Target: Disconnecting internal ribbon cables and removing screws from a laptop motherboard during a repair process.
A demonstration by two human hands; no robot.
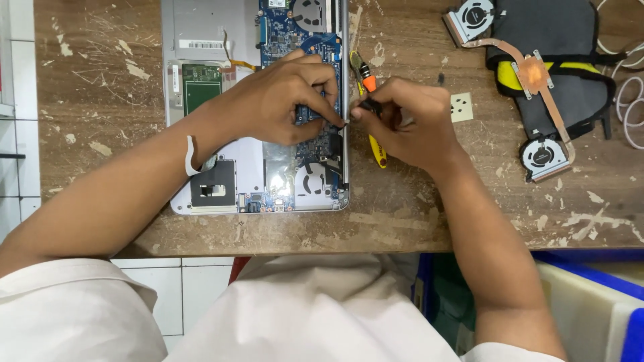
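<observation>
Opened laptop (255,100) at upper centre on scarred table (100,100); left hand (285,100) pressed on its board, right hand (402,121) clamped on small black tool (370,105) at laptop's edge, over yellow screwdriver (378,151).

Scratched, paint-flecked wooden table (416,221)

One opened laptop (221,134), two hands, two screwdrivers, one heatpipe assembly (530,74) with two fans, one small pale tile (461,106)
</observation>
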